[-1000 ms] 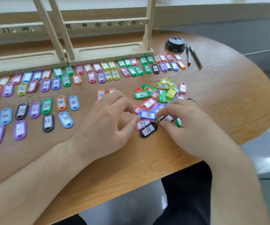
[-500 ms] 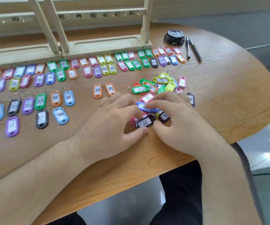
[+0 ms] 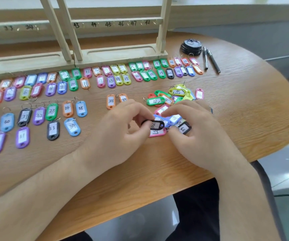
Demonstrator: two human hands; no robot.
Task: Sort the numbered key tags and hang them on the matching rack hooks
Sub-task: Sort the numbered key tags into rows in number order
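Table point(image 3: 244, 115), wood-grain with a rounded right end, carries all parts. The rack point(image 3: 121, 53) stands along the far edge. Its rail reads 43, 44, 45, 46, 47, and a rail further left reads 24.

Black tag point(image 3: 156, 125): located near the middle of the table, between the two hands, overlapping a pink tag point(image 3: 158, 133). The long axis runs left to right, nearly level. The hole end points right, and the left end is hidden in the fingers. The writing on its white label is too blurred to read.

Left hand point(image 3: 121, 131): thumb and forefinger pinch the left end of the black tag, and the other fingers are curled.

Right hand point(image 3: 199, 136): fingers are curled over the loose tags, with fingertips beside the black tag's right end. Whether they grip anything cannot be told. A second black tag point(image 3: 184, 128) lies just under these fingers, tilted, its label reading 39 upside down. Blue tags point(image 3: 174, 118) lie just beyond.

Unsorted heap point(image 3: 176, 92): green, yellow, red and pink tags, on the far side of the right hand.

Sorted tags point(image 3: 50, 89) lie in rows on the left, long axes running far to near. Legible numbers are 10, 11, 13, 14, 15, 18, 19, 20 and, nearer, 30 to 35. An orange tag point(image 3: 110, 101) reads 38.

Two pens point(image 3: 211, 61) and a black lid point(image 3: 191, 46) lie at the far right.
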